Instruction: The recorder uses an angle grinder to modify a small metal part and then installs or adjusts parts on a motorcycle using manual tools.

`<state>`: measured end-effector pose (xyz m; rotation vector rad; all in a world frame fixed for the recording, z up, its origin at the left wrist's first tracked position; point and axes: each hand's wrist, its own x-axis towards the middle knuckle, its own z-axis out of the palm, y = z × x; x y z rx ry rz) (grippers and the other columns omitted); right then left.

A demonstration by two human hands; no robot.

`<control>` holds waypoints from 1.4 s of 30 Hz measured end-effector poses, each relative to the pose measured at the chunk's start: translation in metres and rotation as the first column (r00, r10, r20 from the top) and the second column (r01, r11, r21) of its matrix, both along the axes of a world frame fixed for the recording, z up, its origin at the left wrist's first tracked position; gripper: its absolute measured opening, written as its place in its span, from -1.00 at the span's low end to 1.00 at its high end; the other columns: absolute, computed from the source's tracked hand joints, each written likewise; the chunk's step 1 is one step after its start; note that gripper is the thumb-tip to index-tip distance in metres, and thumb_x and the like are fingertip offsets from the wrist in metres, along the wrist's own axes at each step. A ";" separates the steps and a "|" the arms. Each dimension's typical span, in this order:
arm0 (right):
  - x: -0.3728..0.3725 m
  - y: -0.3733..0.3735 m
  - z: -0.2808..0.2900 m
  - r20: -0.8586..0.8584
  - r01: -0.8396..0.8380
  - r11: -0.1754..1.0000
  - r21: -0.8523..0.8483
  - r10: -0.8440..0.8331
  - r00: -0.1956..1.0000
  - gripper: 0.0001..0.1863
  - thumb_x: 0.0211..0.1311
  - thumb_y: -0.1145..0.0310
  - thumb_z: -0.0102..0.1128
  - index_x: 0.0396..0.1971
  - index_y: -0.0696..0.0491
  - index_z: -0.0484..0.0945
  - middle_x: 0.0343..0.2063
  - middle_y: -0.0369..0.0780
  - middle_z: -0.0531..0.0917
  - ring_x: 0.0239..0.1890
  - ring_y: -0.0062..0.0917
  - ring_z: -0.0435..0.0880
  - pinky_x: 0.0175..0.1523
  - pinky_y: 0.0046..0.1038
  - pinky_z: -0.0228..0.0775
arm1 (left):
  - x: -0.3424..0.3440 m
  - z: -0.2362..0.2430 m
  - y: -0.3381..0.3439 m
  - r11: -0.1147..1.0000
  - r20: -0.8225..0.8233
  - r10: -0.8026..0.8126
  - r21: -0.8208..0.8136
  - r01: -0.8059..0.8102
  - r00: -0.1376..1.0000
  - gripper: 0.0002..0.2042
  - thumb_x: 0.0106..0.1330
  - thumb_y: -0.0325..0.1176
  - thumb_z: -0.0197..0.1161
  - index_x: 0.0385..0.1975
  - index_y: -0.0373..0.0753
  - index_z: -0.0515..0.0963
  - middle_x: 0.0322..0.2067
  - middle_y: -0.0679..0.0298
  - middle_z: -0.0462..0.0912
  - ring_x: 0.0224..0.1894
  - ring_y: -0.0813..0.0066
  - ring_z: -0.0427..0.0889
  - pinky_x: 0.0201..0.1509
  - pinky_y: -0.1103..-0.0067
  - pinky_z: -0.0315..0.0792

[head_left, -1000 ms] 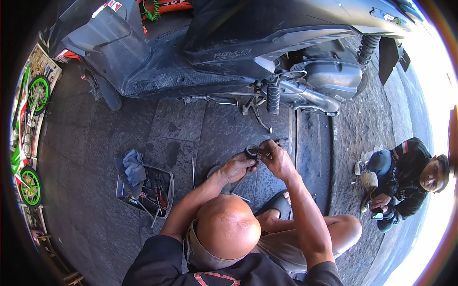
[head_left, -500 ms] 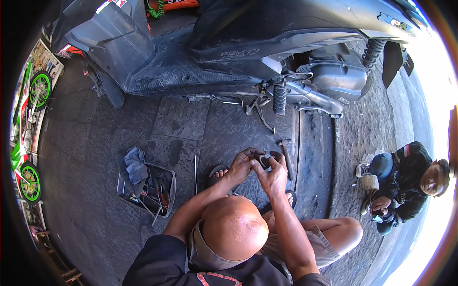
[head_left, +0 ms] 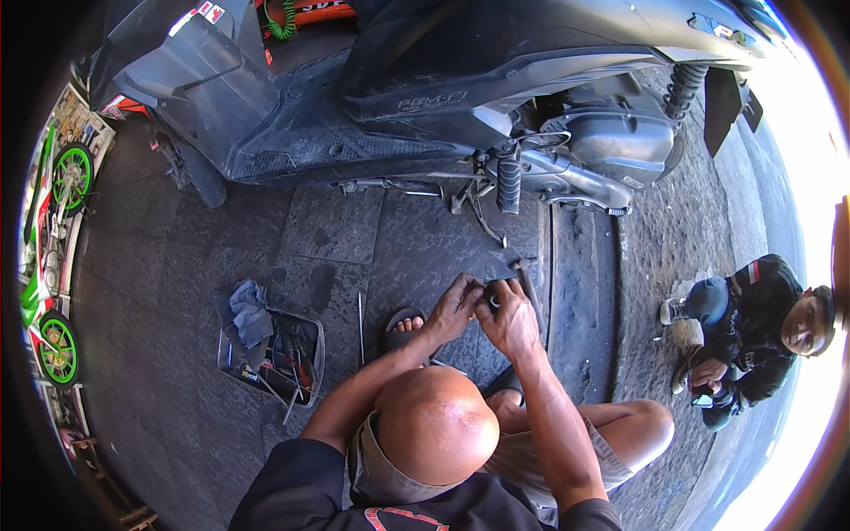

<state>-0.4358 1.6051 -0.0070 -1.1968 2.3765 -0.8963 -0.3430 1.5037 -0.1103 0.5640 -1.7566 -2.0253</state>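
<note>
Near the middle, my right hand [head_left: 512, 326] is closed around a small dark ring-like metal part [head_left: 493, 302], partly hidden by its fingers. My left hand [head_left: 450, 315] is just left of it, fingers bent and pressed together at the part's side; what is in their tips is too small to make out. A hammer [head_left: 521, 264] lies on the paving just beyond my right hand. A thin metal rod [head_left: 360, 327] lies left of my left hand, beside a tray [head_left: 312, 341] of tools with a blue-grey rag [head_left: 249, 311] on it.
A dark scooter [head_left: 416, 115] stands across the top, its stand on the paving. A green-wheeled motorbike [head_left: 59, 252] is at the far left. A crouching person [head_left: 744, 336] holds a phone at the right. A bald head [head_left: 436, 420] and a sandalled foot [head_left: 405, 327] show below my hands.
The part, earlier held upright with its round opening showing, has dropped lower and is more covered by fingers. My hands have shifted slightly right and down, uncovering the hammer and the foot.
</note>
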 end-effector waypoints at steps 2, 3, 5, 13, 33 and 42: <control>0.001 -0.001 -0.004 0.005 0.029 0.999 -0.013 -0.029 1.000 -0.66 0.11 0.29 0.17 -0.20 0.22 0.58 -0.29 0.07 0.61 -0.18 0.02 0.60 -0.03 -0.16 0.47 | -0.002 -0.002 0.000 0.997 -0.008 0.029 -0.065 -0.029 1.000 -0.82 0.52 -0.28 0.01 -0.12 -0.26 0.44 -0.35 0.31 0.52 -0.36 0.57 0.46 -0.27 0.58 0.40; 0.001 -0.001 -0.007 -0.006 0.055 0.998 -0.026 -0.056 0.998 -0.69 0.11 0.29 0.16 -0.24 0.21 0.59 -0.31 0.06 0.61 -0.20 0.00 0.61 -0.05 -0.16 0.47 | -0.004 -0.003 0.000 0.991 -0.006 0.043 -0.130 -0.043 0.999 -0.81 0.52 -0.28 0.00 -0.12 -0.28 0.44 -0.33 0.27 0.53 -0.33 0.52 0.48 -0.23 0.54 0.42; 0.004 -0.001 -0.012 -0.014 0.085 0.996 -0.037 -0.085 0.996 -0.72 0.12 0.29 0.16 -0.28 0.20 0.59 -0.32 0.04 0.61 -0.23 -0.01 0.62 -0.08 -0.17 0.48 | -0.006 -0.005 0.002 0.980 -0.002 0.054 -0.192 -0.053 0.999 -0.80 0.52 -0.28 0.00 -0.11 -0.29 0.44 -0.32 0.23 0.55 -0.31 0.48 0.50 -0.19 0.50 0.44; 0.005 0.017 -0.014 0.024 0.085 0.979 -0.188 -0.082 0.996 -0.87 0.05 0.39 0.16 -0.54 0.15 0.54 -0.53 -0.05 0.56 -0.45 -0.06 0.59 -0.34 -0.20 0.44 | -0.007 0.000 0.015 0.995 -0.056 0.052 -0.086 -0.057 0.997 -0.80 0.53 -0.25 -0.02 -0.13 -0.25 0.44 -0.46 0.35 0.47 -0.40 0.61 0.43 -0.28 0.59 0.41; 0.033 0.095 -0.003 0.470 0.528 0.829 -0.185 -0.397 0.788 -0.55 0.12 0.56 0.07 0.08 0.23 0.48 -0.28 -0.28 0.57 -0.45 -0.72 0.43 -0.31 -0.61 0.36 | -0.034 0.012 -0.003 0.765 0.168 0.422 -0.594 -0.251 0.891 -0.81 0.35 -0.33 0.23 -0.38 -0.29 0.41 -0.62 0.09 0.56 -0.52 0.08 0.64 -0.44 0.29 0.43; 0.027 0.093 -0.018 0.758 0.705 0.591 -0.392 -0.226 0.611 -0.48 0.52 0.04 -0.11 0.17 0.20 0.32 -0.37 -0.29 0.49 -0.59 -0.62 0.51 -0.48 -0.57 0.38 | -0.030 -0.009 -0.010 0.914 0.417 0.210 -0.404 -0.027 0.884 -0.66 0.24 -0.18 0.34 -0.21 -0.32 0.47 -0.39 0.01 0.66 -0.29 0.00 0.68 -0.21 0.25 0.49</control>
